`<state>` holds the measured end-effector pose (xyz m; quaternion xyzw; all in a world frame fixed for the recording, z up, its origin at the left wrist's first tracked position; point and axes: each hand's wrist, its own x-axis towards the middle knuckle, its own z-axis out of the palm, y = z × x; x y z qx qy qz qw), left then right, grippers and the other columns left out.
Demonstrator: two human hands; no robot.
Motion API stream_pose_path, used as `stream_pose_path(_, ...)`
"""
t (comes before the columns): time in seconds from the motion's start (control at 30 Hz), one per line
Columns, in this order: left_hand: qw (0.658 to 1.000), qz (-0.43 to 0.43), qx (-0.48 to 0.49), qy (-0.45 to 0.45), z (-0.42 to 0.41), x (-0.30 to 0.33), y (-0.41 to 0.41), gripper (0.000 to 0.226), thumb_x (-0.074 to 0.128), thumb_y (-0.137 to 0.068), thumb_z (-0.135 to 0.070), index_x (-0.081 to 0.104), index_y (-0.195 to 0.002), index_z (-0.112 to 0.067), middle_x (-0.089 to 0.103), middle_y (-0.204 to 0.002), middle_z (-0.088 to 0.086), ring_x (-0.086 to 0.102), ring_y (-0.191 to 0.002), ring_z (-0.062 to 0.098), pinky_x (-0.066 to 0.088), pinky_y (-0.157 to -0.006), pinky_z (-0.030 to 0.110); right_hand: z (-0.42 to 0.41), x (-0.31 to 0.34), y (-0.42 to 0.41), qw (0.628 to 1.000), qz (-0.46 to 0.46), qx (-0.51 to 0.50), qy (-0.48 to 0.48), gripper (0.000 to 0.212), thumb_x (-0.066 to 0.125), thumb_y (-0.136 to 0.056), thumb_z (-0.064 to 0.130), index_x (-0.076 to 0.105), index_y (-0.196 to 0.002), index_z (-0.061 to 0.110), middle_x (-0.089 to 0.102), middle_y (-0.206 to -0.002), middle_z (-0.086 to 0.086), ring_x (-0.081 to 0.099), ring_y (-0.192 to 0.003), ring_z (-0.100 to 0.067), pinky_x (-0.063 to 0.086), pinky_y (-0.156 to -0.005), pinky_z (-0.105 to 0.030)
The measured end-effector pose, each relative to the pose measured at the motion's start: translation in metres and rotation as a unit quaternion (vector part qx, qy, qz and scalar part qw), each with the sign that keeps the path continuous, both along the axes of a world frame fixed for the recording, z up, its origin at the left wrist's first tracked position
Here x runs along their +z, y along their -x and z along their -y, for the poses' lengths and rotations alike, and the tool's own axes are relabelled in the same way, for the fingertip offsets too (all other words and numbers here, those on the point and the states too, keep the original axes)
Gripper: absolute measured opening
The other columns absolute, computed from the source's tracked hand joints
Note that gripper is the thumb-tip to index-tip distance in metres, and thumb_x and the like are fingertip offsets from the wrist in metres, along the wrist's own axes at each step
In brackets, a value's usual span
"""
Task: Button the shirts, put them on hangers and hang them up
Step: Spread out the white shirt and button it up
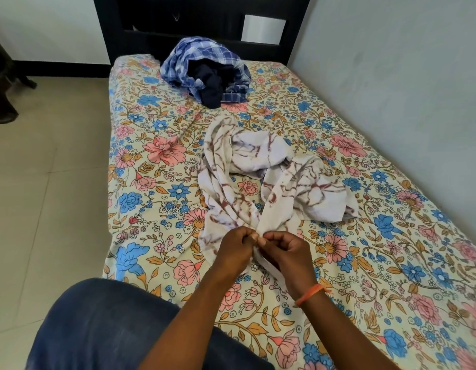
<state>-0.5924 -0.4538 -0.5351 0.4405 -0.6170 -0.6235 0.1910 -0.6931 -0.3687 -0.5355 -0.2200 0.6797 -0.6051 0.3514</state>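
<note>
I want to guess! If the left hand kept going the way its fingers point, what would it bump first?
Probably the right hand: the left hand points across at it, both pinching the white shirt with maroon streaks.

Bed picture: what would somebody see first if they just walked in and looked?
Probably the bright floral bedsheet covering the whole bed. In its middle lies a crumpled white shirt with brown marbled streaks, and both hands, left hand and right hand, pinch its near edge together. Farther back by the dark headboard sits a heap of blue checked cloth.
</note>
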Motion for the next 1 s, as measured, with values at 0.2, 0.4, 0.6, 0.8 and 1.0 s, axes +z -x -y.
stream_pose_path(0.2,0.996,-0.054,0.024,-0.073,0.0,0.004,0.0,0.03,0.052,-0.1,-0.013,0.069,-0.076,-0.014,0.071,-0.08,0.009,0.063,-0.075,0.018,0.05,-0.075,0.032,0.007,0.003,0.011,0.997,0.052,0.046,-0.018,0.005,0.073,-0.084,0.0,0.072,-0.086,0.004,0.073,-0.082,-0.017,0.067,-0.077,-0.025,0.058,-0.072,-0.035)
stream_pose_path(0.4,0.998,-0.035,0.027,-0.047,-0.001,0.007,-0.001,0.029,0.049,-0.101,-0.015,0.067,-0.078,-0.013,0.069,-0.076,0.002,0.06,-0.069,0.011,0.047,-0.065,0.024,0.01,-0.001,0.015,0.994,0.088,0.059,-0.015,0.008,0.075,-0.079,0.005,0.077,-0.077,0.013,0.073,-0.088,-0.019,0.068,-0.085,-0.031,0.054,-0.087,-0.044)
stream_pose_path(0.6,0.999,-0.028,0.022,-0.031,-0.004,0.008,-0.001,0.033,0.049,-0.1,-0.013,0.069,-0.074,-0.018,0.069,-0.071,-0.004,0.062,-0.066,0.005,0.047,-0.059,0.014,0.006,-0.002,0.018,0.997,0.043,0.068,-0.022,0.02,0.081,-0.067,0.019,0.073,-0.079,0.007,0.072,-0.079,-0.018,0.068,-0.073,-0.025,0.057,-0.068,-0.032)
stream_pose_path(0.8,0.99,0.083,-0.028,0.111,-0.002,-0.003,-0.004,0.025,0.055,-0.095,-0.017,0.06,-0.071,-0.021,0.058,-0.072,-0.007,0.059,-0.07,0.014,0.046,-0.06,0.024,0.006,0.012,0.033,0.988,0.092,0.09,-0.085,0.024,0.08,-0.071,-0.002,0.066,-0.09,-0.008,0.071,-0.08,-0.025,0.069,-0.065,-0.031,0.062,-0.062,-0.038)
stream_pose_path(1.0,0.858,0.278,-0.116,0.416,-0.008,-0.007,0.002,0.016,0.06,-0.09,-0.028,0.065,-0.101,-0.018,0.052,-0.112,0.002,0.043,-0.11,0.028,0.041,-0.086,0.043,0.041,0.017,0.05,0.936,-0.331,-0.023,-0.117,0.011,0.077,-0.079,0.012,0.067,-0.078,0.014,0.066,-0.072,0.002,0.063,-0.066,-0.012,0.051,-0.063,-0.017)
